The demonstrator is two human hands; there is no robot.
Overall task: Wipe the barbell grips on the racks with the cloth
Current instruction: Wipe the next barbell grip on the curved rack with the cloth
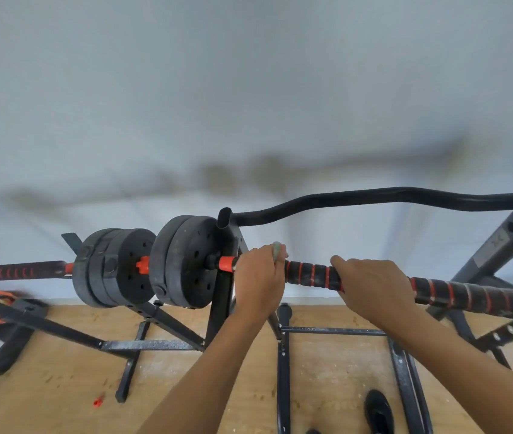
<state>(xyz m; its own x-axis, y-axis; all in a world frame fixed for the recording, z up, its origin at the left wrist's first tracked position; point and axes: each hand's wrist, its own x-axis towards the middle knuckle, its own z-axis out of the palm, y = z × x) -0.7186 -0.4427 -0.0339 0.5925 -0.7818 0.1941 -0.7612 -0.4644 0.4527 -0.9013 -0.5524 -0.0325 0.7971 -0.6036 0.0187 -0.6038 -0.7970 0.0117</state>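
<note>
A pale wall (248, 89) fills the upper half, with wooden floor (45, 386) at six o'clock. A black rack (221, 296) carries the barbell (308, 272), whose black-and-red grip runs from nine toward three o'clock. Black weight plates (186, 261) sit at nine o'clock of the left hand (259, 280). Its fingers curl round the bar, holding a pale green cloth (277, 250) against it — just beside the red collar (226, 263). At three o'clock of that hand, the right hand (374, 286) wraps its fingers over the grip.

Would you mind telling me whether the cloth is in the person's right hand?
No, the cloth sticks out of the left hand, while the right hand grips the barbell grip directly.
</note>
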